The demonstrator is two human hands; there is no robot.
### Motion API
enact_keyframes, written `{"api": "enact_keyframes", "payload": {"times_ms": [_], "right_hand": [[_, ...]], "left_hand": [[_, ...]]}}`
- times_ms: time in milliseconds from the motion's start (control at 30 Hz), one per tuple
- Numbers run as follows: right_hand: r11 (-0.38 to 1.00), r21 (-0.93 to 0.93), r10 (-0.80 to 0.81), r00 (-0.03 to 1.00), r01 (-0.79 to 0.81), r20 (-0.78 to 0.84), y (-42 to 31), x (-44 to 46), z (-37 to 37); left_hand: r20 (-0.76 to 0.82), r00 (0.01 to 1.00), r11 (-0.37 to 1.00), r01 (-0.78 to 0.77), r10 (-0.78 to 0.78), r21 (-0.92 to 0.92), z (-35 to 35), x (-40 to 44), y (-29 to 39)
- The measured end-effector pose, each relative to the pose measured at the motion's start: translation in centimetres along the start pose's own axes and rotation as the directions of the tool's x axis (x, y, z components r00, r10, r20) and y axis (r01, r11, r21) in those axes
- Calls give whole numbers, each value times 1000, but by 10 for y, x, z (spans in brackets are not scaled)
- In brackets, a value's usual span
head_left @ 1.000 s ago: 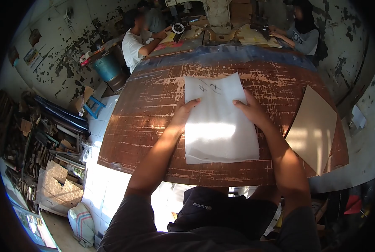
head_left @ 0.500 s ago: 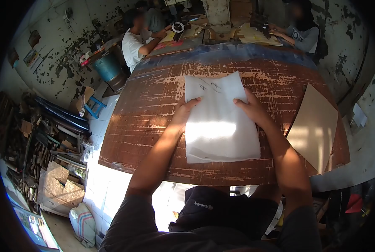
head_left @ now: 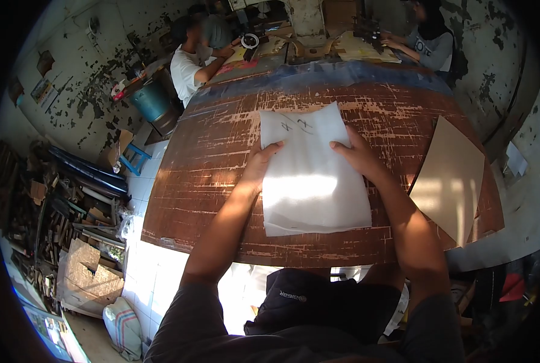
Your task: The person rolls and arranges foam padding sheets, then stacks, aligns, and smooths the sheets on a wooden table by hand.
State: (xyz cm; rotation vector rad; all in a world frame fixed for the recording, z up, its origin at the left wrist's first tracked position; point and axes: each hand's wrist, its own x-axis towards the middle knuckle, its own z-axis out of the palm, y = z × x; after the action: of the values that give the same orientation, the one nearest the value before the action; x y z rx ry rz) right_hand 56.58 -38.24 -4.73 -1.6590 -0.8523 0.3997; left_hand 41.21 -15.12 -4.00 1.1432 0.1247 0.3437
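A white, slightly translucent sheet point(head_left: 312, 160), like thin foam, is in both hands above the scratched brown tabletop point(head_left: 203, 169). Dark handwritten marks show near its far edge, and a bright patch of light crosses its middle. Its near edge looks doubled, so there may be more than one layer. My left hand point(head_left: 261, 160) grips the left side, thumb on top and fingers hidden beneath. On the opposite side my right hand point(head_left: 359, 156) grips it likewise, thumb on top.
A tan board point(head_left: 448, 181) lies at the table's right. Two people point(head_left: 188, 69) sit beyond the far left edge, another person point(head_left: 433, 51) at the far right. On the left are a blue stool point(head_left: 135, 158), a teal drum point(head_left: 154, 103) and piled scraps point(head_left: 46, 212).
My view has shifted slightly, so the scene sits a little differently in the picture. Both hands keep the same hold on the white sheet.
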Motion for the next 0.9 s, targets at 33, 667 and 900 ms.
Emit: {"api": "enact_keyframes", "payload": {"times_ms": [33, 667, 900], "right_hand": [[1000, 0, 1, 1000, -1, 0, -4, -2, 0], [995, 29, -94, 995, 95, -25, 9, 3, 2], [999, 27, -28, 1000, 28, 9, 0, 0, 2]], "left_hand": [[-1, 1000, 1000, 8, -8, -8, -1, 0, 0], [-21, 1000, 1000, 11, -11, -7, 2, -2, 1], [-5, 1000, 1000, -1, 1, -9, 2, -1, 0]]}}
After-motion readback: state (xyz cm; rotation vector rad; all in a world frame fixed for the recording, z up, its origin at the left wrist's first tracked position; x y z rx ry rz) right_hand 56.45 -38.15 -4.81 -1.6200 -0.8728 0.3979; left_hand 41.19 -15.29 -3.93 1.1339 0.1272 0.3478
